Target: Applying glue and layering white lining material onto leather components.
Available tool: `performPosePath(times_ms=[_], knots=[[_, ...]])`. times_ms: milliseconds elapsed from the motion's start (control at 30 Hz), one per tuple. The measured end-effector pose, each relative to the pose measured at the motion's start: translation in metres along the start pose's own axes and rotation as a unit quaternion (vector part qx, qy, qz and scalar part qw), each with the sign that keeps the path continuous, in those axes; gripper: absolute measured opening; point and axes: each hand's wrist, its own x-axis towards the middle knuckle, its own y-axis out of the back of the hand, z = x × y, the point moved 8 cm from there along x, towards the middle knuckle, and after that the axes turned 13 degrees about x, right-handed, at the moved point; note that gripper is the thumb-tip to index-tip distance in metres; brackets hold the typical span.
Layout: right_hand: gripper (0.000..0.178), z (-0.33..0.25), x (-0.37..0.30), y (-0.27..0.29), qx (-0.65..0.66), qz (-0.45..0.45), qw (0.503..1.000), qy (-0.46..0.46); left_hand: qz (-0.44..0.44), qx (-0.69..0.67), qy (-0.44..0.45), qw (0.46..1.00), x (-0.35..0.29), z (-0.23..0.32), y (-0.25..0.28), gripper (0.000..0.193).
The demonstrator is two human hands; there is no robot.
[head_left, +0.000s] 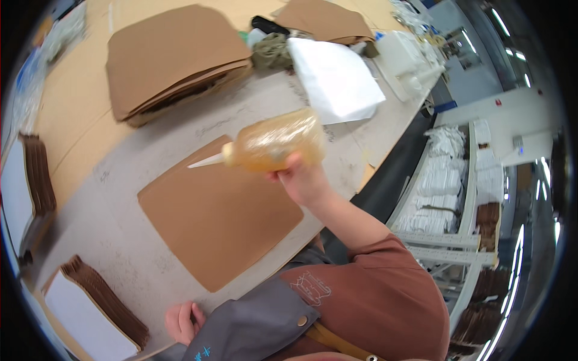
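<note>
My right hand [301, 180] is closed around a clear plastic squeeze bottle [277, 139] of amber liquid. The bottle is tipped on its side, its pale pointed nozzle [206, 161] aimed left above a brown panel [223, 222]. That panel, with rounded corners, lies flat on the grey worktable [114, 234]. Close to the near edge, my left hand [183, 322] rests with curled fingers, holding nothing that shows. Beside it, on the left, stands a stack of brown folded pieces [105, 298] with a white face.
A thick pile of brown panels [174, 60] sits at the back left, with another pile [325, 21] farther back. White sheets [337, 81] and a white plastic container [403, 60] lie at the far right. More brown pieces [37, 174] stand at the left edge.
</note>
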Motion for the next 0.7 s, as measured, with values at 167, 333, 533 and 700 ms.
performPosePath(times_ms=[167, 333, 533, 700], knots=[[0.075, -0.093, -0.032, 0.115, 0.0, 0.237, 0.966, 0.1, -0.012, 0.008, 0.014, 1.0, -0.005, 0.001, -0.003, 0.015], [0.066, -0.193, -0.072, 0.226, -0.27, 0.343, 0.895, 0.095, -0.014, 0.066, -0.056, 0.996, 0.0, 0.013, 0.0, 0.019], [0.078, -0.251, -0.067, 0.272, -0.728, 0.428, 0.531, -0.072, -0.05, 0.096, 0.011, 0.994, -0.007, 0.006, -0.001, 0.019], [0.079, -0.248, -0.027, 0.286, -0.77, 0.369, 0.513, -0.083, -0.021, 0.149, 0.021, 0.988, -0.001, 0.008, 0.004, 0.02]])
